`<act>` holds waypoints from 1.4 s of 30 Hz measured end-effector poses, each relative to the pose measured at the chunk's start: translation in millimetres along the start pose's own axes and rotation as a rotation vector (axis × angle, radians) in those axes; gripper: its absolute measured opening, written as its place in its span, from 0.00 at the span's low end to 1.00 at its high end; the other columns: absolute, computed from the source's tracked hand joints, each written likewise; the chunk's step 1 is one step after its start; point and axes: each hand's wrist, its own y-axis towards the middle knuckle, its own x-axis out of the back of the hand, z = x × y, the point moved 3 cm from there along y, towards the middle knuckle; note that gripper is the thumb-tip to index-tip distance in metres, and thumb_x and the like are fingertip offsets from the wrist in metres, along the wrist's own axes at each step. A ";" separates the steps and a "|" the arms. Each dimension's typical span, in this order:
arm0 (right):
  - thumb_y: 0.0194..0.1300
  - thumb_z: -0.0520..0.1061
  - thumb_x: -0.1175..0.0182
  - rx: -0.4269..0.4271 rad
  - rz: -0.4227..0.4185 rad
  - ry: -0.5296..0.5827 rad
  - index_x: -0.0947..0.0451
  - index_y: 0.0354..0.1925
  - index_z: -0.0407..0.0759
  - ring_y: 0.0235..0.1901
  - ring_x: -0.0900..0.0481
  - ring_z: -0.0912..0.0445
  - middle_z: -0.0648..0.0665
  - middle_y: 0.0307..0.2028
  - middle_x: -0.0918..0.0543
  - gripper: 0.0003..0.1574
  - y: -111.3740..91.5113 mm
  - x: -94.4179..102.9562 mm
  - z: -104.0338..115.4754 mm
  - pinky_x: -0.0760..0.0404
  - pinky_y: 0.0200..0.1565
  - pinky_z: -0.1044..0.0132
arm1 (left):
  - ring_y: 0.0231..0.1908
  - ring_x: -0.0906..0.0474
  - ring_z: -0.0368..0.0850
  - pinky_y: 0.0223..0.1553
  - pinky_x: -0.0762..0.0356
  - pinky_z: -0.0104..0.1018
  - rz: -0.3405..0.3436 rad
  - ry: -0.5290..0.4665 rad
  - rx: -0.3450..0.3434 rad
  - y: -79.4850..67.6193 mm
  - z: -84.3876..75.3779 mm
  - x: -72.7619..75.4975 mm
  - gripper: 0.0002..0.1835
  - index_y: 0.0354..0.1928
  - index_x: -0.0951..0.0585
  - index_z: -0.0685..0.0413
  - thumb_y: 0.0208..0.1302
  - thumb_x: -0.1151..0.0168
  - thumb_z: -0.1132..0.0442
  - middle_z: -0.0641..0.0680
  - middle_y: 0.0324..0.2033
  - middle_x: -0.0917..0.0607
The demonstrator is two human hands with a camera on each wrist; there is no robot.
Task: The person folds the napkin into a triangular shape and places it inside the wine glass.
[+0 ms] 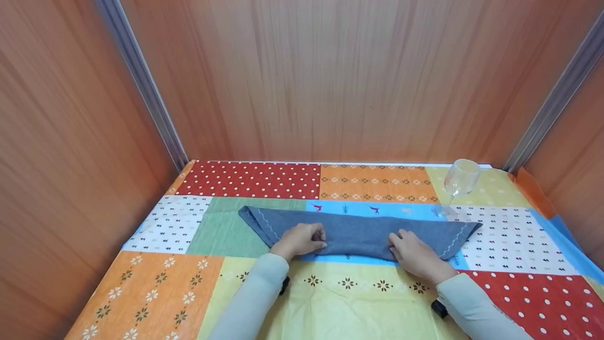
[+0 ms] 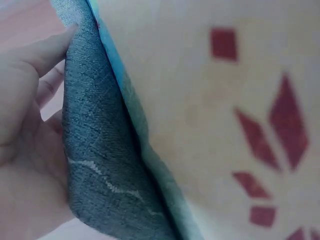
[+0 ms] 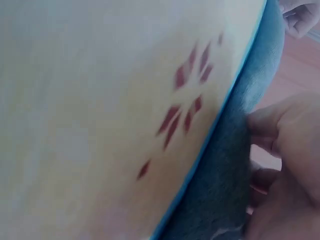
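Observation:
A grey-blue cloth napkin point(image 1: 358, 233) lies folded into a long band with pointed ends. Wavy white stitching runs near both ends. My left hand point(image 1: 302, 239) bends over its left half, thumb and fingers pinching the cloth. On the right half, my right hand point(image 1: 415, 252) pinches it with curled fingers. Close up in the left wrist view, the left hand point(image 2: 30, 115) touches the napkin point(image 2: 95, 110) along its folded side. The right wrist view shows the right hand point(image 3: 292, 155) with fingertips against the napkin point(image 3: 220, 160); some fingertips are hidden there.
A clear stemmed wine glass point(image 1: 461, 178) stands upright behind the napkin's right end, its base close to the cloth. Under everything lies a patchwork-print tablecloth point(image 1: 155, 293). Wood-grain panels point(image 1: 330, 80) enclose the table at the back and both sides.

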 end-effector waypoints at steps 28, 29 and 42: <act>0.69 0.33 0.40 0.051 0.006 0.095 0.23 0.35 0.44 0.32 0.26 0.53 0.50 0.30 0.26 0.07 -3.9 4.8 1.9 0.23 0.34 0.57 | 0.41 0.20 0.40 0.45 0.21 0.35 -0.052 0.160 -0.236 -23.4 -11.2 2.0 0.02 0.39 0.14 0.50 0.66 0.32 0.64 0.45 0.36 0.15; 0.69 0.33 0.40 0.049 0.005 0.097 0.23 0.35 0.44 0.32 0.26 0.54 0.51 0.30 0.27 0.07 -3.8 4.6 1.7 0.23 0.34 0.57 | 0.42 0.19 0.41 0.47 0.21 0.34 -0.067 0.171 -0.261 -24.5 -12.3 2.1 0.03 0.39 0.13 0.51 0.66 0.32 0.66 0.46 0.36 0.14; 0.69 0.35 0.40 0.004 0.009 0.128 0.22 0.36 0.44 0.35 0.25 0.54 0.52 0.32 0.25 0.05 -3.9 2.7 -1.1 0.22 0.38 0.55 | 0.48 0.16 0.41 0.50 0.22 0.30 -0.101 0.292 -0.348 -37.6 -25.2 -4.3 0.14 0.46 0.10 0.54 0.64 0.36 0.76 0.49 0.43 0.12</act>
